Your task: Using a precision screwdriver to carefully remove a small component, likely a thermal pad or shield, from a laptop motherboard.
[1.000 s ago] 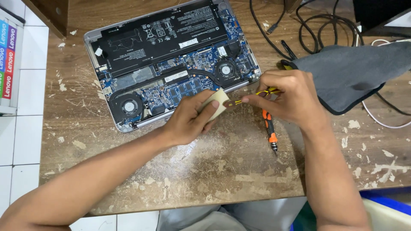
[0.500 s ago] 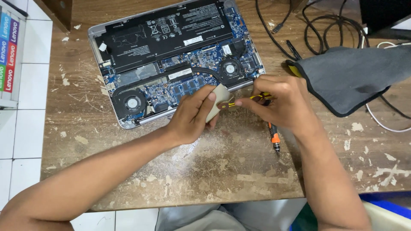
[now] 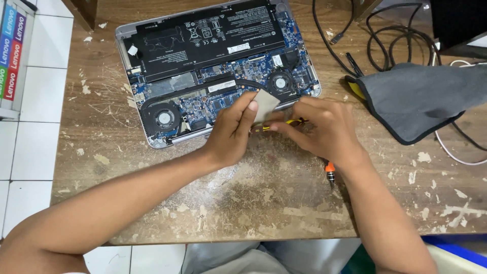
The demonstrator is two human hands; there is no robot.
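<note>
Laptop (image 3: 213,61), bottom cover off, lies on worn wooden table (image 3: 243,203) w/ long black battery (image 3: 203,35) on top half, blue board below, round fan (image 3: 164,119) at left end, second fan (image 3: 280,81) at right. L to R: left hand (image 3: 236,129) comes in over lower edge of laptop, thumb + fingers pinched shut on small beige-grey pad (image 3: 265,105), held tilted just above board near centre. Right hand (image 3: 317,129) just beside it, fingers closed round thin yellow-handled tool (image 3: 284,123); tool tip points toward pad. Orange-and-black screwdriver (image 3: 329,171) pokes out under right wrist, lying on table. Further R, grey cloth (image 3: 421,99) draped over something yellow, black cables (image 3: 385,40) looped behind. Risks, my read: tool tip slipping off pad onto bare board could scratch traces or short something, esp. w/ battery apparently connected; pad could tear or drop into fan if pinch loosens; wrist could roll screwdriver off table. Hard to see: tool tip + its contact w/ pad hidden by fingers; what pad is made of unclear; screwdriver shaft under arm; object under cloth mostly covered; table dust vs. paint flecks can't tell.
</note>
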